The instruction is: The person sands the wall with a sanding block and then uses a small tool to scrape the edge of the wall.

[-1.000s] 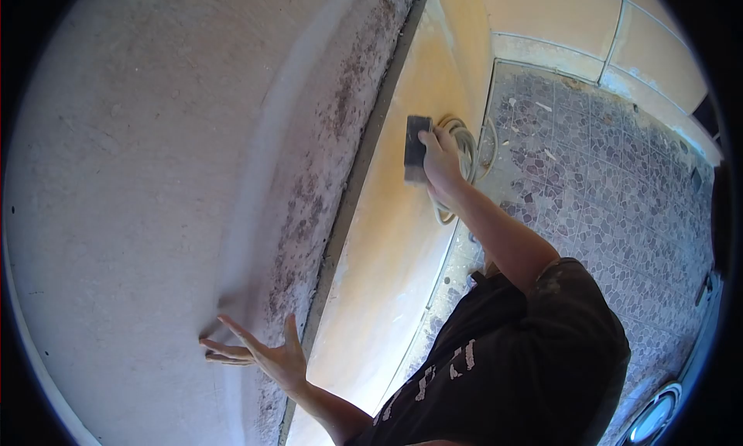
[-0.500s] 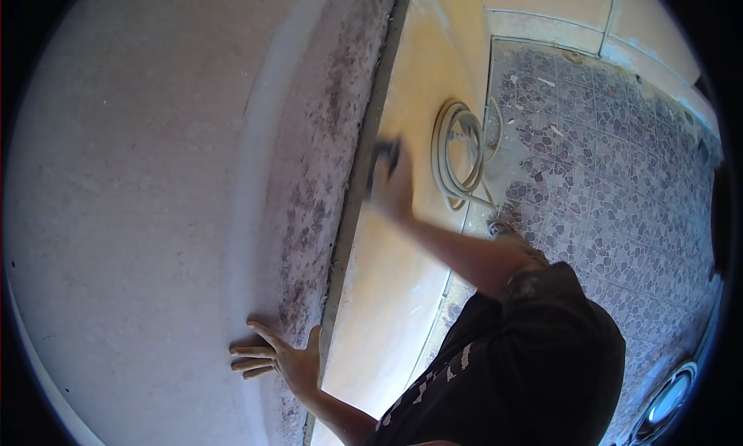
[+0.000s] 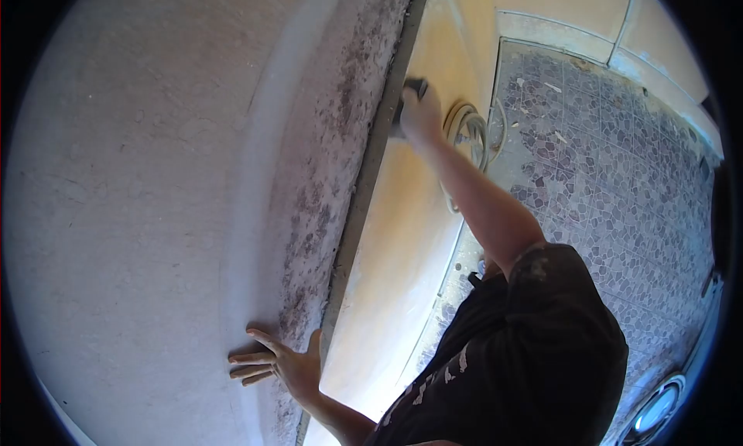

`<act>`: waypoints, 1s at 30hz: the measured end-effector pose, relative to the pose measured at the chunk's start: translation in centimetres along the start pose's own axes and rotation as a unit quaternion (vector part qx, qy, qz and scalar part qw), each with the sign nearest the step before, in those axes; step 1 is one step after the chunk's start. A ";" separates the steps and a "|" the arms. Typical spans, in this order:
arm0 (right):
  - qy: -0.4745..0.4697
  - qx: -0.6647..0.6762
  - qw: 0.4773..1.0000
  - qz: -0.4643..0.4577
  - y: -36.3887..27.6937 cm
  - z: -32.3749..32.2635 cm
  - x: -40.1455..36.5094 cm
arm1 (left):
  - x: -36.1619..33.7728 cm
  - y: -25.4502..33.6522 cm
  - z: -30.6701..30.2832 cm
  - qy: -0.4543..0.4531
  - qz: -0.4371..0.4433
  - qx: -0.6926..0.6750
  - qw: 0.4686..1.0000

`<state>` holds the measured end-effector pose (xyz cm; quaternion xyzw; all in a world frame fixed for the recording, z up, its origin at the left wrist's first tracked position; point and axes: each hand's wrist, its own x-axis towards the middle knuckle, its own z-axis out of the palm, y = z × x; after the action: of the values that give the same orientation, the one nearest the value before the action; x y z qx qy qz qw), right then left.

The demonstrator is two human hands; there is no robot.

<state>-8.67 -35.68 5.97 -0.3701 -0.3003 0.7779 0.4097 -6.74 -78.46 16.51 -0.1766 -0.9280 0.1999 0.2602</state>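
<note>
Fingers spread, the left hand lies open and flat on the rough white wall. Further right, the right hand is closed around a dark sanding block on the yellow wall, beside the grey strip. Pushing hard could make the block slip over that strip and scrape knuckles.

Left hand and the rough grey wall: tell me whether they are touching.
Touching. The head view shows the left hand spread flat and pressed against the rough grey wall, with no gap. The right hand grips a dark block farther up.
</note>
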 end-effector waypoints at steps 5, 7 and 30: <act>-0.024 -0.091 0.957 -0.274 9.6 -0.5 -8.1 | 1.9 4.2 -0.6 0.014 -0.064 -0.046 0.997; -0.033 -0.108 0.961 -0.252 10.8 -0.9 -11.2 | 3.0 5.9 -1.8 0.006 -0.098 -0.123 0.988; -0.061 -0.181 0.953 -0.236 10.7 -2.1 -10.1 | 3.2 11.6 4.5 -0.014 0.407 -0.347 0.845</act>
<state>-7.43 -49.14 -0.07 -0.3083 -0.5390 0.6129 0.4886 -9.21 -68.38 8.99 -0.6144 -0.7851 -0.0447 0.0645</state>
